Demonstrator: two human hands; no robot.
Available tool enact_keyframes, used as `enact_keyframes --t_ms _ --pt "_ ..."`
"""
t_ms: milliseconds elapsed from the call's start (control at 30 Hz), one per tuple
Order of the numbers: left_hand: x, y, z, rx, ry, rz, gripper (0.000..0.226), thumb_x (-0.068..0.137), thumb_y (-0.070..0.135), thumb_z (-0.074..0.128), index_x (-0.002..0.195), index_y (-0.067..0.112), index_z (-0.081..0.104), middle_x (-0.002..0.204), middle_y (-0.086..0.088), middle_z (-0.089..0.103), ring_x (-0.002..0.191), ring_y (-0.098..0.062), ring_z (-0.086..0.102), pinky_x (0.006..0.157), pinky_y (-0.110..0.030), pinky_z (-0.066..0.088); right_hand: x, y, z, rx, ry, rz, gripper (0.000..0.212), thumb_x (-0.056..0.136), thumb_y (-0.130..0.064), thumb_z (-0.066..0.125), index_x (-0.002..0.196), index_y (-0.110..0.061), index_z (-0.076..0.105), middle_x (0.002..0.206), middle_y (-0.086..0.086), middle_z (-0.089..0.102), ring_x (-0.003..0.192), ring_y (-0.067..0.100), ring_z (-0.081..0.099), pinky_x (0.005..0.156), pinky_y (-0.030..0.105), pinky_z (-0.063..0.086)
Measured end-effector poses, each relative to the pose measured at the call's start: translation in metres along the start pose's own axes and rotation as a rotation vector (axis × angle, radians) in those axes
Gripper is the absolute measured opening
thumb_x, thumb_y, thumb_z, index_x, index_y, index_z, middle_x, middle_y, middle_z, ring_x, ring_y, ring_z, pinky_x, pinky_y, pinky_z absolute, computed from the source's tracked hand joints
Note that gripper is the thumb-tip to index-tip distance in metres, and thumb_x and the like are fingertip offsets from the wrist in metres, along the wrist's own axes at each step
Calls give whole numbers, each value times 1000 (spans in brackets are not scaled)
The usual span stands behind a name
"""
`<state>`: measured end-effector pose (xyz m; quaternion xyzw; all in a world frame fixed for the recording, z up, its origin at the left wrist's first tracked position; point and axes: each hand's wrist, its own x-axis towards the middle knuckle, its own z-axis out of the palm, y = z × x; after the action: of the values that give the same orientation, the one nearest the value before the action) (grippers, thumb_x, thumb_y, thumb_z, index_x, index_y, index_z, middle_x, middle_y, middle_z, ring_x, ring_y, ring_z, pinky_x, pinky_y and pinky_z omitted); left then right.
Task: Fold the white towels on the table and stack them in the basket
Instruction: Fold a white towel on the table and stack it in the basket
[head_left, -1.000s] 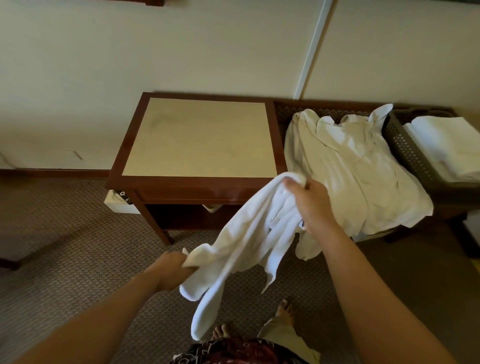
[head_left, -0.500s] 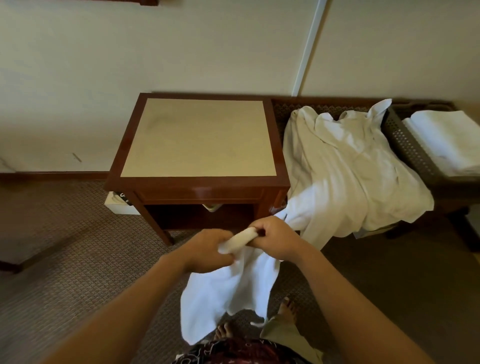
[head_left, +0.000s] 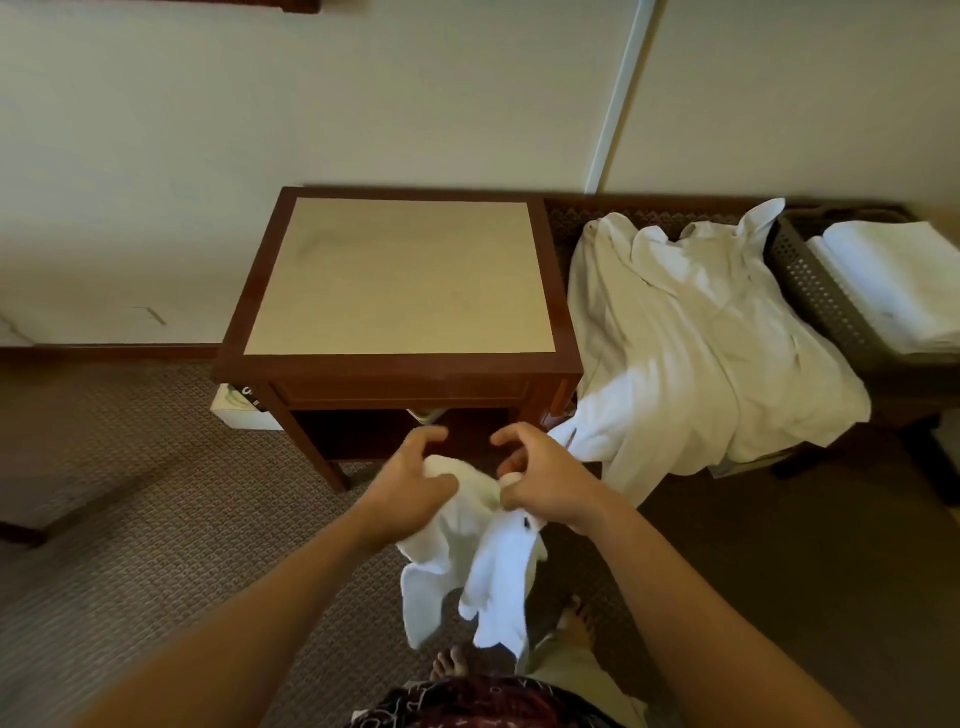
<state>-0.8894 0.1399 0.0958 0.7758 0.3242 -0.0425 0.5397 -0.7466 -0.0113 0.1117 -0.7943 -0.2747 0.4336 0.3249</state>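
Left hand (head_left: 410, 480): grip partly uncurled, thumb and index spread; the rest of the grip holds the towel.
Towel (head_left: 483, 561): white, soft, limp, likely light; hangs bunched below both hands, off the table (head_left: 400, 275); best taken at the corners.
Right hand (head_left: 540, 480): grip pinches the bunched top edge.
Basket (head_left: 810, 280): far right, folded towels inside.

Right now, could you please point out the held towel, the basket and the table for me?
towel (head_left: 488, 566), head view, on its hanging middle below the hands.
basket (head_left: 815, 291), head view, on its perforated left wall.
table (head_left: 400, 275), head view, on its bare top.
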Motion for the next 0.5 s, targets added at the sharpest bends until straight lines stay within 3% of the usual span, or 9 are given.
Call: enact_keyframes --t_ms 67,133,233,300,367,433,500 --pt "3 11 8 -93 -210 85 71 92 12 59 152 40 35 133 10 62 111 -8 62 88 -28 52 -2 -10 7 101 -58 -137 65 74 2 74 127 -29 50 104 8 63 81 17 63 66 32 53" --pt "11 13 10 -159 -341 143 60 92 8 57 143 40 52 130 5 68 118 -12 65 99 -36 54 -4 -15 7 198 -76 -248 66 72 6 73 124 -27 50 101 9 62 77 15 60 68 34 52" --pt "20 17 0 -153 -313 74 31 89 2 55 107 16 76 101 -14 75 90 -17 70 85 -38 56 -7 -16 -2 229 -38 -269 77 71 5 85 130 -28 48 102 8 61 76 12 60 69 27 53" --pt "25 15 -6 6 -247 83 22 88 7 58 88 19 76 78 -4 71 73 -9 64 74 -36 52 -6 -9 -6 177 54 -190 75 70 -5 91 130 -27 53 101 5 62 76 12 61 66 24 54" --pt "27 11 -7 58 -201 70 25 90 7 57 79 22 73 63 8 61 60 -3 55 66 -33 45 -4 0 -10 132 99 -54 49 75 -13 91 116 -18 65 90 1 64 72 9 62 62 22 52" --pt "26 7 -5 42 -160 38 24 91 7 56 79 20 72 63 8 58 59 -5 52 64 -32 42 -5 9 -9 160 54 39 22 83 -15 85 100 -9 72 76 0 65 62 4 59 58 19 49" --pt "23 5 -3 5 -113 8 23 91 9 56 80 18 73 68 3 61 65 -10 56 65 -33 45 -7 17 -3 234 97 39 17 88 -17 80 94 -4 71 70 -2 65 60 2 58 57 18 49"
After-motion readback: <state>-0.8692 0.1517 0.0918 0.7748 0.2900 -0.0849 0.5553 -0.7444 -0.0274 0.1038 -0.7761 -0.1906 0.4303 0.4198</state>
